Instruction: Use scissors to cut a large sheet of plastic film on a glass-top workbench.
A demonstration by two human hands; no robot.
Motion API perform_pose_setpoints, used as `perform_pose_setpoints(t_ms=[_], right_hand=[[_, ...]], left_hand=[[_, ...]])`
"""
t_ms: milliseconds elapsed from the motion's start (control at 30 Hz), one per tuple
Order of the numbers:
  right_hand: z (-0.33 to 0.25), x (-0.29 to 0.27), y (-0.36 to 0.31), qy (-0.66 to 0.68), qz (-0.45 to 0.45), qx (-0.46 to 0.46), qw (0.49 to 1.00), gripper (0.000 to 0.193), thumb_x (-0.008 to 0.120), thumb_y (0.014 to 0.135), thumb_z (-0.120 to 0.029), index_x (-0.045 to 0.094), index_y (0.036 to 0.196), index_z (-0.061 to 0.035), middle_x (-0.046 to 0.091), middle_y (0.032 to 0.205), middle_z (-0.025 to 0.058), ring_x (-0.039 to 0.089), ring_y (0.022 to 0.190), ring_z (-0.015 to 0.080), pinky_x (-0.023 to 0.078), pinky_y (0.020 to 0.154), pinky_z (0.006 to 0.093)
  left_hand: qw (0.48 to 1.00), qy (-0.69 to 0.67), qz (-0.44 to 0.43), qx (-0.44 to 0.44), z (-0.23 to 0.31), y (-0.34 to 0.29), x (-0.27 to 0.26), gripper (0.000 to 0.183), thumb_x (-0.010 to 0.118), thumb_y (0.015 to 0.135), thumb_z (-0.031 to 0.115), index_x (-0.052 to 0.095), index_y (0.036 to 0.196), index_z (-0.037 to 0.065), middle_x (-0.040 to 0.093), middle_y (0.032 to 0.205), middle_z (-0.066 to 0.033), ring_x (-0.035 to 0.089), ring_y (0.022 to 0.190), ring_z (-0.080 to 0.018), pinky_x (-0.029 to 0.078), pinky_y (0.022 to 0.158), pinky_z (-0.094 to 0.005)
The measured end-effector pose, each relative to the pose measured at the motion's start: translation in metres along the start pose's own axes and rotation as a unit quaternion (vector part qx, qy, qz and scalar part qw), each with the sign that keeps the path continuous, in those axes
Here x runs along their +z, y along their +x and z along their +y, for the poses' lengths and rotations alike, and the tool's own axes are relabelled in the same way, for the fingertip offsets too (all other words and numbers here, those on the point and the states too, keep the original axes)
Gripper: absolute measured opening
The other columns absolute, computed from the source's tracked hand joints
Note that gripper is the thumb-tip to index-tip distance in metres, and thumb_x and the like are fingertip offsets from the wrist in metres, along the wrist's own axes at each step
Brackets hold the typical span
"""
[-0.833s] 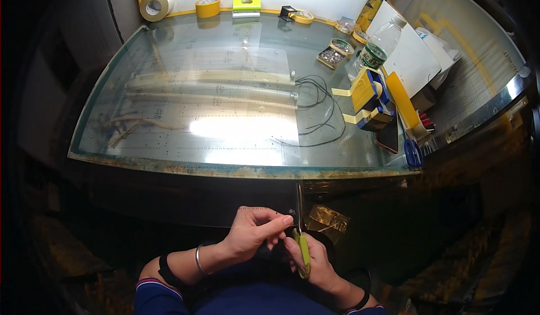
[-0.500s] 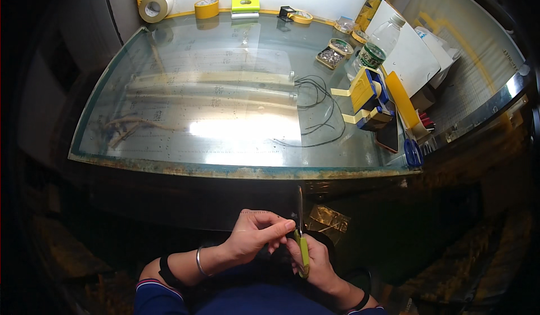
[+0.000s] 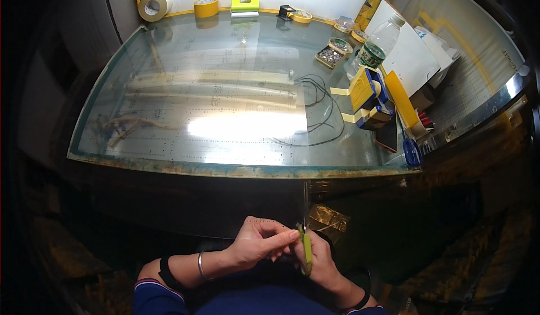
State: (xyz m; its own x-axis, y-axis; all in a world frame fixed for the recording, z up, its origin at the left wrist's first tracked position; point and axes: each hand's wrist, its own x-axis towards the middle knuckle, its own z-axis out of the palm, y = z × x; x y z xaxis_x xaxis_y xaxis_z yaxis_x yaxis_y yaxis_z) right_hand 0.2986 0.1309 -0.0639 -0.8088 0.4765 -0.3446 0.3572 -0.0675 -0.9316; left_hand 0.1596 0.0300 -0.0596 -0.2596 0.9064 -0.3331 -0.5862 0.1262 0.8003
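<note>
Over the dark space below the table edge, my right hand grips a pair of scissors by its yellow-green handles. The thin metal blades point away from me, toward the table. Close beside them on the left, my left hand is closed in a pinch, thumb against the fingers. It appears to hold the edge of a clear film, which carries a row of tiny dark marks across my knuckles. Most of the film's outline is too transparent to make out.
Ahead lies a glass-topped table with clear printed sheets under glare. Along its back stand tape rolls and a green hole punch. A tape dispenser, a plastic bottle and blue-handled scissors are at the right.
Both hands and the scissors have shifted slightly right and down. The scissor blades look more upright. A clear sheet on the table has slid a little to the right.
</note>
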Motion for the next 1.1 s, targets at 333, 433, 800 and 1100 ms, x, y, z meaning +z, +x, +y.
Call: perform_pose_setpoints(t_ms=[333, 433, 800, 1100], right_hand=[[0.008, -0.004, 0.001, -0.018, 0.017, -0.017, 1.0, 0.026, 0.055, 0.089, -0.023, 0.053, 0.089, 0.0029, 0.056, 0.071, 0.0069, 0.056, 0.065, 0.0106, 0.045, 0.056, 0.0249], [0.001, -0.005, 0.001, -0.053, 0.033, -0.048, 0.997, 0.026, 0.055, 0.088, -0.021, 0.054, 0.094, 0.0042, 0.057, 0.077, 0.0089, 0.055, 0.072, 0.0115, 0.045, 0.063, 0.0257], [-0.003, -0.003, 0.0, 0.01, 0.045, 0.035, 0.998, 0.029, 0.055, 0.089, -0.027, 0.052, 0.077, -0.0007, 0.049, 0.058, 0.0018, 0.045, 0.05, 0.0054, 0.036, 0.044, 0.0234], [-0.012, -0.004, 0.003, 0.018, 0.053, 0.036, 0.998, 0.025, 0.05, 0.091, -0.022, 0.049, 0.074, -0.0046, 0.046, 0.057, -0.0019, 0.044, 0.047, 0.0041, 0.034, 0.042, 0.0199]], left_hand=[[0.999, 0.024, -0.014, -0.019, -0.005, -0.004, 0.002, 0.019, 0.064, 0.083, 0.018, 0.067, 0.079, -0.001, 0.06, 0.061, -0.0047, 0.052, 0.048, -0.0074, 0.04, 0.04, -0.0186], [0.999, 0.027, -0.024, -0.031, -0.008, -0.006, 0.004, 0.019, 0.064, 0.083, 0.017, 0.067, 0.078, -0.001, 0.059, 0.061, -0.0048, 0.052, 0.047, -0.0075, 0.04, 0.04, -0.0189], [0.998, 0.047, -0.027, -0.027, -0.009, -0.007, 0.007, 0.019, 0.065, 0.082, 0.018, 0.067, 0.077, -0.001, 0.06, 0.061, -0.0045, 0.051, 0.047, -0.0068, 0.041, 0.041, -0.0188], [0.994, 0.082, -0.049, -0.047, -0.017, -0.012, 0.008, 0.02, 0.064, 0.083, 0.019, 0.067, 0.077, 0.0, 0.06, 0.061, -0.0026, 0.052, 0.048, -0.0054, 0.041, 0.042, -0.0184]])
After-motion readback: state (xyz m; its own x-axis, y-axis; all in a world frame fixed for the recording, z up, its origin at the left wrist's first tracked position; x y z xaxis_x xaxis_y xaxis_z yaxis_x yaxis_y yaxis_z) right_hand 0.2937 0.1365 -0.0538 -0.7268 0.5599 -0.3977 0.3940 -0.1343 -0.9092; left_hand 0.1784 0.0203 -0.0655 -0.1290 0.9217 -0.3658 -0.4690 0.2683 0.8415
